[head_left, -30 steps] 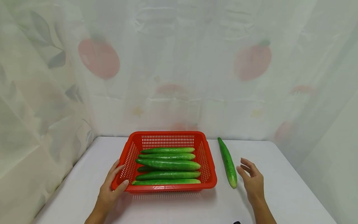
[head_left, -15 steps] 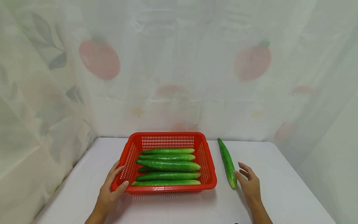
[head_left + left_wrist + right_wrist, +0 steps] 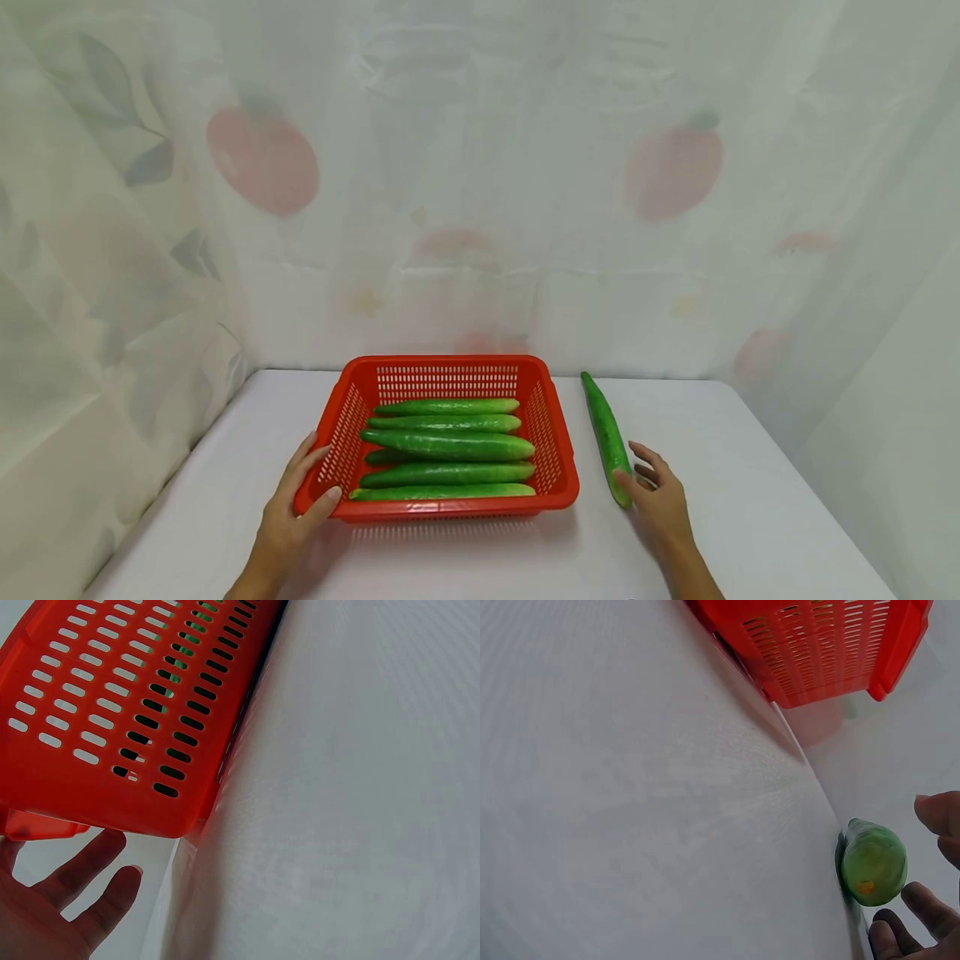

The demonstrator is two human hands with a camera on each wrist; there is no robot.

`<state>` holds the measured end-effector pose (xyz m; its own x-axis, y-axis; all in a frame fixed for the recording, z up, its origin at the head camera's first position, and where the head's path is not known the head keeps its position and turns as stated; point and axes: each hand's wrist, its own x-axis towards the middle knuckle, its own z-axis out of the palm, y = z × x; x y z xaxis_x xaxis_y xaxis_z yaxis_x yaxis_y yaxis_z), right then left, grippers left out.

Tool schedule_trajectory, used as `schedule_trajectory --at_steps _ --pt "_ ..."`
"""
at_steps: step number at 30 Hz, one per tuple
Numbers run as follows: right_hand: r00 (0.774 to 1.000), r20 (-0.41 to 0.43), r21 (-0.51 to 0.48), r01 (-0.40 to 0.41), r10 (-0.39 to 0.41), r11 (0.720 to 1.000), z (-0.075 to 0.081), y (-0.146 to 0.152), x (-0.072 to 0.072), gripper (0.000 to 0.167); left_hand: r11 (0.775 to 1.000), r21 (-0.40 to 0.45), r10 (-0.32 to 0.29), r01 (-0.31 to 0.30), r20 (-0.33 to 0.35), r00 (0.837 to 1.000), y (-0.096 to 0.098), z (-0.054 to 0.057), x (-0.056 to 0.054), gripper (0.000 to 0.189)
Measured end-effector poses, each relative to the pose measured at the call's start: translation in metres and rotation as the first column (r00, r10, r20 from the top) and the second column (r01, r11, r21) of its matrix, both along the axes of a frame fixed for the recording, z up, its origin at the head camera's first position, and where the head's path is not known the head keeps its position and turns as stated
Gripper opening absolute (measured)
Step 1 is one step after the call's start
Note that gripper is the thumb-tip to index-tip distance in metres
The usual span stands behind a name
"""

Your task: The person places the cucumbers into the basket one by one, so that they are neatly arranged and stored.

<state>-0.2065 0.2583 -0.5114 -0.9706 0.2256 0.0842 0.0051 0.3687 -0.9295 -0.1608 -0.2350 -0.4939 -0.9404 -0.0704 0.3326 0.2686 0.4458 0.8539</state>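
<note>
A red plastic basket (image 3: 441,505) with slotted walls holds several long green cucumbers (image 3: 450,446), laid crosswise. My left hand (image 3: 288,521) holds the basket's near left corner, thumb over the front rim and fingers over the left rim. In the left wrist view, two fingertips (image 3: 112,840) show right by the rim. To the right of the basket, one more cucumber (image 3: 604,433) lies lengthwise on the table. My right hand (image 3: 662,504) is at its near end, thumb above it and fingers to its right, spread apart. The right wrist view shows the cucumber's blunt end (image 3: 874,870) between thumb and fingers.
A white cloth covers the table (image 3: 757,500). Pale curtains (image 3: 480,167) printed with fruit rise behind the table, with another sheet (image 3: 97,333) along the left side and a plain one on the right.
My right hand has moved left and slightly down, from beside the loose cucumber to over its near end. The left hand stays on the basket corner; basket and cucumbers keep their places.
</note>
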Motion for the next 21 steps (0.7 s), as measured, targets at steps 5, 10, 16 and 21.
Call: schedule_trajectory --at_steps 5,10,16,21 --pt "1.0 0.002 0.054 -0.01 0.01 0.998 -0.004 -0.0008 -0.0007 0.06 1.0 0.005 -0.004 0.004 -0.013 1.0 0.0006 0.0 0.0005 0.052" --pt "0.999 0.03 0.123 -0.019 0.016 0.992 -0.0071 -0.0029 -0.0025 0.062 1.0 0.012 -0.01 0.011 -0.016 1.0 0.0012 0.0009 0.0012 0.052" --pt "1.0 0.025 0.186 -0.02 0.015 0.982 -0.0072 -0.0067 -0.0014 0.065 1.0 0.006 -0.007 0.008 -0.015 1.0 0.0009 0.0008 0.0004 0.052" --pt "1.0 0.019 0.247 -0.019 0.014 0.969 -0.0087 -0.0083 -0.0018 0.068 1.0 0.009 -0.011 0.011 -0.006 1.0 0.0005 0.0007 0.0002 0.052"
